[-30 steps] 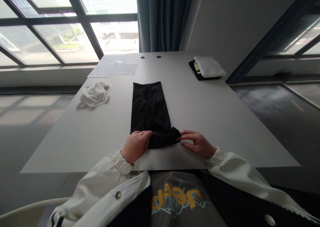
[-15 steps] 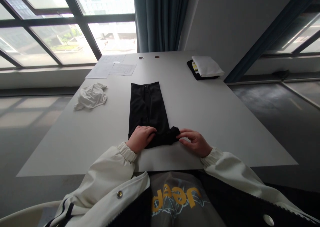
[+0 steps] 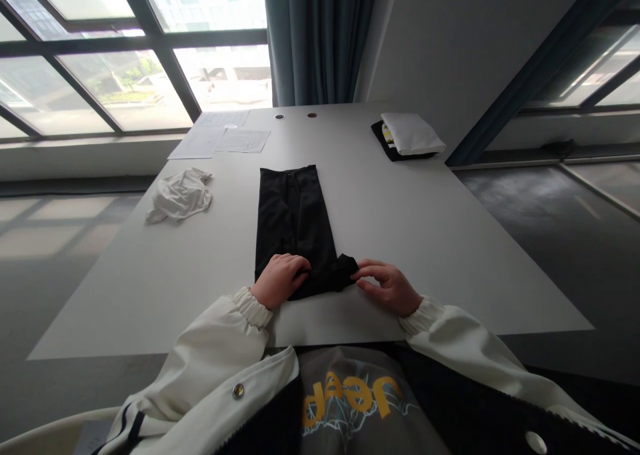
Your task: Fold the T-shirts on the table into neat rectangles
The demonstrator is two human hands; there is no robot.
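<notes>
A folded black garment (image 3: 296, 208), which looks like a pair of trousers, lies lengthwise on the white table in front of me. Its near end is folded up, and a loose corner sticks out to the right. My left hand (image 3: 281, 278) rests on the left of the folded end, fingers curled over and gripping the cloth; part of that end is hidden under it. At the right corner, my right hand (image 3: 387, 286) pinches the cloth between its fingertips.
A crumpled white cloth (image 3: 181, 195) lies to the left. Paper sheets (image 3: 243, 140) are at the back left. Folded white and black clothes (image 3: 416, 135) are stacked at the back right. The white table (image 3: 425, 241) has two round holes along its far edge.
Both hands and the black garment stay almost as they were. The whole view has shifted very slightly.
</notes>
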